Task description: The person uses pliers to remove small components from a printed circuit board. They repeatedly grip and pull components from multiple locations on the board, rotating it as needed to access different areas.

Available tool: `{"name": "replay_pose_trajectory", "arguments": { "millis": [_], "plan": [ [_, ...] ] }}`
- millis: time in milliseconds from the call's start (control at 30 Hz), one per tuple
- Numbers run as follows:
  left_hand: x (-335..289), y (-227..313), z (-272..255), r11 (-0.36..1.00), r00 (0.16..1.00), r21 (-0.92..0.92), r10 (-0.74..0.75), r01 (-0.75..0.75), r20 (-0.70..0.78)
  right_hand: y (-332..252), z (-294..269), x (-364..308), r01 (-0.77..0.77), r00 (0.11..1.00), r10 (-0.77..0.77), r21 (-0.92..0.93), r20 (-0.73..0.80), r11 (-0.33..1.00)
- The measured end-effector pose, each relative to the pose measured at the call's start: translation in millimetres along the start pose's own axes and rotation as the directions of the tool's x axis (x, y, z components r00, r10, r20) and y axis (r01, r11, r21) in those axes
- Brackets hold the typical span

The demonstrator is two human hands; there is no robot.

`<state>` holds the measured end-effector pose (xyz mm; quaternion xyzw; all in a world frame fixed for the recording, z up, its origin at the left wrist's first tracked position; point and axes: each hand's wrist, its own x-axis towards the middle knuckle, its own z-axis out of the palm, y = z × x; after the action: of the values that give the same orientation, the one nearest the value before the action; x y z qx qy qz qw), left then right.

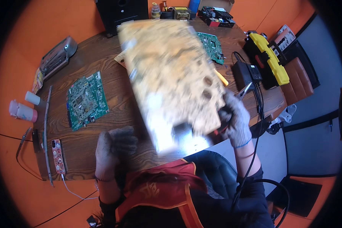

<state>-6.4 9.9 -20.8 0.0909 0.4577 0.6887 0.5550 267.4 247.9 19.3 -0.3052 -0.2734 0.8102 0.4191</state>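
A large tan board (171, 72) with dark specks, brown patches and holes is tilted up over the table, smeared by motion. It looks like a circuit board. My right hand (236, 119), in a pale knitted glove, grips its lower right edge. The same hand also holds a tool with a black and red handle (225, 116) and a pointed metal tip (246, 90), possibly pliers; the fingers partly hide it. My left hand (116, 146), in a dirty grey glove, is apart from the board near the table's front edge, fingers stretched out and holding nothing.
Green circuit boards lie at left (87, 100) and far right (212, 47). A phone (58, 155) and a metal strip (47, 133) lie along the left edge. At right are a black adapter (247, 72) with cables, a yellow-lidded toolbox (269, 57) and a yellow handle (221, 77).
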Motion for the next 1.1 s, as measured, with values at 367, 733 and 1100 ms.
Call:
{"name": "replay_pose_trajectory", "arguments": {
  "millis": [367, 733, 1100],
  "plan": [
    [-22.2, -19.3, -25.6, 0.990, 0.994, 0.104, 0.100, -0.096, -0.031, -54.7, -45.8, 111.7, 0.258, 0.874, -0.286, -0.126, -0.392, 0.958],
    [-40.9, -29.1, -18.9, 0.985, 0.977, -0.106, 0.115, -0.135, -0.181, -68.8, -88.4, 146.8, 0.124, 0.929, -0.163, -0.137, -0.332, 0.983],
    [-25.8, -8.4, -7.4, 0.992, 0.983, 0.121, 0.063, -0.043, -0.170, -53.8, -83.8, 91.7, 0.103, 0.980, -0.108, -0.035, -0.168, 0.994]
  ]
}}
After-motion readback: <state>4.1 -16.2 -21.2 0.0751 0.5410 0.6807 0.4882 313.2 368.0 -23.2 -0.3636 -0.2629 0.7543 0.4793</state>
